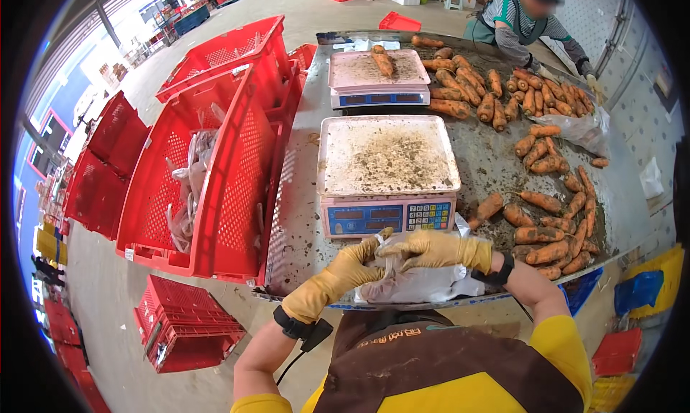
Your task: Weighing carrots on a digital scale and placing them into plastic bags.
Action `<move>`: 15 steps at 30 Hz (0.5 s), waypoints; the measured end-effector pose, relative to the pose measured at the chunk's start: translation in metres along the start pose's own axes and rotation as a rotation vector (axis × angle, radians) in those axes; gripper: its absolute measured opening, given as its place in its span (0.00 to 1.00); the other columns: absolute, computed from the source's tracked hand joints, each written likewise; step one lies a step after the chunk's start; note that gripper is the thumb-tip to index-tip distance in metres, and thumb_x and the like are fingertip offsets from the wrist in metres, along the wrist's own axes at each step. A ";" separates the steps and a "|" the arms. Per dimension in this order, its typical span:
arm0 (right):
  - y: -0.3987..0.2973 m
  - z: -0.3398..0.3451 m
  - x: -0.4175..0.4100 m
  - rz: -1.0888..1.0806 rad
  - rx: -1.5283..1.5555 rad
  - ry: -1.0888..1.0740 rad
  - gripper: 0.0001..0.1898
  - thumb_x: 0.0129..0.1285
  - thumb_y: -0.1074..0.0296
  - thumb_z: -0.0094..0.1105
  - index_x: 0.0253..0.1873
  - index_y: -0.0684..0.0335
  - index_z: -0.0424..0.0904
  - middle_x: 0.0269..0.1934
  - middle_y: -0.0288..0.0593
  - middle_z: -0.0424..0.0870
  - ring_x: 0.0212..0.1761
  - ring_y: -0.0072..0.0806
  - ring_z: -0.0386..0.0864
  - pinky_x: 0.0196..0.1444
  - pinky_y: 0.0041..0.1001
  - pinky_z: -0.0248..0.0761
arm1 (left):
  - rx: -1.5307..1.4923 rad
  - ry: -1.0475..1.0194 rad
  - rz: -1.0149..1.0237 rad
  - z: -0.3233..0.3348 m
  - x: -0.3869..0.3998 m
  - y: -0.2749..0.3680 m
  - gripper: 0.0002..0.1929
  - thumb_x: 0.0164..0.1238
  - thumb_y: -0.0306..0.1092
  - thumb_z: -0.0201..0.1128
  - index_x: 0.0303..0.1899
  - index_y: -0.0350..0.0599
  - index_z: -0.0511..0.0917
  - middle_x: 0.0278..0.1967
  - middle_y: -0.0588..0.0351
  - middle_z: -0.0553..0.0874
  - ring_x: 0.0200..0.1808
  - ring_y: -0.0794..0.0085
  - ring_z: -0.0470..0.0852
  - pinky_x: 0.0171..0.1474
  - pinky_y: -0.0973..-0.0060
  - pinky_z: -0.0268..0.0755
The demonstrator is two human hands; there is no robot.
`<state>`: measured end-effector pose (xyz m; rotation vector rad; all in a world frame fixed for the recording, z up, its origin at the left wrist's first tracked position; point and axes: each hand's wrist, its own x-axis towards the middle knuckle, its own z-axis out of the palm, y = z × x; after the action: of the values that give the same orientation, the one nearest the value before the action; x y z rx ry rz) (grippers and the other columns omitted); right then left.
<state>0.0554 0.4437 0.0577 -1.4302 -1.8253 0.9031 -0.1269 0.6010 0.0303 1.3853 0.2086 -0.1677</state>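
Both my hands wear yellow gloves and meet at a plastic bag (396,286) in front of the nearer scale. My left hand (342,273) pinches the bag's gathered top, and my right hand (439,250) grips it from the other side. What the bag holds is mostly hidden by my hands. The nearer weighing scale (389,157) has a bare, soil-specked tray. Behind it, a second scale (353,71) bears one carrot (382,60). Loose muddy carrots (547,235) lie to the right of my right hand, and more carrots (469,84) are heaped farther back.
Red plastic crates (232,181) stand along the left side of the metal table (294,197), one holding several filled bags (194,181). A co-worker (523,25) is at the far right corner, by an open bag of carrots (590,130). Another red crate (186,324) is on the floor at left.
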 end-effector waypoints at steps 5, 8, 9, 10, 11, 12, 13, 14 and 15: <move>-0.009 0.008 0.011 0.217 0.529 0.230 0.31 0.65 0.52 0.66 0.68 0.57 0.69 0.54 0.38 0.80 0.53 0.25 0.77 0.58 0.29 0.70 | -0.218 0.069 0.056 0.005 -0.011 -0.002 0.40 0.61 0.23 0.70 0.74 0.50 0.60 0.56 0.61 0.79 0.55 0.80 0.75 0.60 0.79 0.68; 0.005 0.026 0.015 0.275 0.341 0.262 0.30 0.65 0.53 0.65 0.68 0.59 0.68 0.53 0.38 0.80 0.49 0.23 0.78 0.56 0.27 0.73 | 0.003 0.113 0.029 0.005 -0.001 -0.020 0.38 0.59 0.27 0.73 0.71 0.46 0.63 0.54 0.60 0.80 0.54 0.78 0.76 0.60 0.77 0.69; 0.001 0.026 0.013 0.295 0.216 0.309 0.29 0.66 0.54 0.65 0.67 0.59 0.69 0.53 0.39 0.80 0.49 0.23 0.79 0.55 0.27 0.73 | 0.045 0.119 0.070 0.010 0.002 -0.014 0.39 0.57 0.32 0.75 0.70 0.43 0.63 0.53 0.59 0.80 0.53 0.77 0.77 0.59 0.75 0.69; 0.000 0.025 0.014 0.261 0.445 0.337 0.27 0.68 0.55 0.62 0.67 0.60 0.69 0.51 0.40 0.82 0.47 0.24 0.79 0.53 0.26 0.74 | 0.085 0.162 0.045 0.013 -0.003 -0.006 0.41 0.57 0.32 0.75 0.71 0.42 0.62 0.54 0.59 0.79 0.54 0.76 0.76 0.61 0.75 0.69; 0.002 0.021 0.015 0.216 0.666 0.363 0.24 0.71 0.57 0.59 0.67 0.60 0.70 0.48 0.41 0.83 0.46 0.25 0.80 0.52 0.25 0.74 | 0.121 0.204 0.027 0.013 -0.010 -0.002 0.42 0.58 0.32 0.75 0.72 0.42 0.60 0.56 0.58 0.78 0.55 0.75 0.76 0.62 0.74 0.68; 0.005 0.012 0.011 0.186 0.737 0.379 0.22 0.74 0.61 0.54 0.67 0.64 0.70 0.40 0.42 0.83 0.42 0.26 0.80 0.49 0.25 0.75 | -0.117 0.246 0.120 0.017 -0.016 0.002 0.40 0.61 0.34 0.73 0.72 0.43 0.60 0.56 0.58 0.78 0.54 0.76 0.77 0.60 0.77 0.70; 0.021 0.007 0.000 0.171 0.980 0.338 0.22 0.74 0.61 0.53 0.67 0.65 0.69 0.39 0.41 0.83 0.42 0.26 0.80 0.50 0.26 0.74 | -0.355 0.282 0.194 0.016 -0.021 0.000 0.38 0.64 0.36 0.71 0.72 0.43 0.60 0.57 0.58 0.79 0.53 0.76 0.77 0.57 0.79 0.71; 0.042 0.005 -0.008 0.138 1.226 0.287 0.23 0.74 0.61 0.53 0.68 0.65 0.67 0.37 0.40 0.83 0.43 0.26 0.80 0.52 0.27 0.74 | -0.599 0.338 0.186 0.002 -0.019 -0.019 0.36 0.68 0.37 0.67 0.73 0.45 0.59 0.58 0.58 0.78 0.52 0.77 0.78 0.54 0.83 0.72; 0.054 0.004 -0.012 0.096 1.476 0.212 0.24 0.74 0.61 0.52 0.69 0.66 0.66 0.36 0.39 0.83 0.43 0.26 0.79 0.53 0.28 0.73 | -0.844 0.407 0.171 -0.014 -0.016 -0.043 0.34 0.71 0.38 0.64 0.74 0.46 0.58 0.59 0.59 0.78 0.51 0.79 0.78 0.50 0.87 0.73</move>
<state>0.0829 0.4402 0.0101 -0.5621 -0.5093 1.5432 -0.1534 0.6068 -0.0097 0.5734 0.4381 0.3236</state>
